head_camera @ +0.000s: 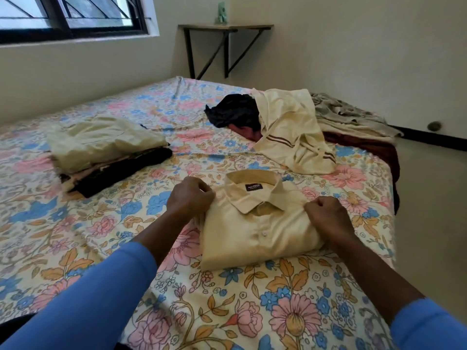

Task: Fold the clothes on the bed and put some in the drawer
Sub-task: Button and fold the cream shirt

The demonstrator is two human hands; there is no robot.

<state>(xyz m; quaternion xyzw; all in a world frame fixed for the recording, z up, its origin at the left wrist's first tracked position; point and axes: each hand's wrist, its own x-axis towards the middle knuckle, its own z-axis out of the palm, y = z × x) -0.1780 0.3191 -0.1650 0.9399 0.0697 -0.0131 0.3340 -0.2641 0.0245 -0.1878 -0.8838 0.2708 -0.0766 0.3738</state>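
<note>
- Firstly surroundings: bed [278, 311] with floral sheet, window [70, 16] top left, wall shelf [225, 27] at back with a small green item [221, 12] on it, too blurred to identify.
- Stack of folded clothes [106, 152] lies on the sheet, left of the hands and well apart from them; pale top layer, dark layers under it.
- Unfolded heap at far right of bed: cream garment with brown stripes [290, 132] draped over a dark garment [235, 109], grey patterned cloth [341, 112] behind, maroon cloth [366, 147] at the bed edge.
- Nothing lies between the hands and the shirt.
- Left hand [189, 198]: fingers curled, pinching the shirt's left shoulder edge beside the collar.
- Right hand [326, 215]: fingers curled, pinching the shirt's right shoulder edge.
- Both forearms reach in from the bottom, blue sleeves pushed up.
- Folded beige shirt [260, 236] lies flat on the sheet between the two hands, collar up and away from the person, buttoned front facing up, label visible inside the collar.
- Shirt sits near the striped cream garment, not touching it.
</note>
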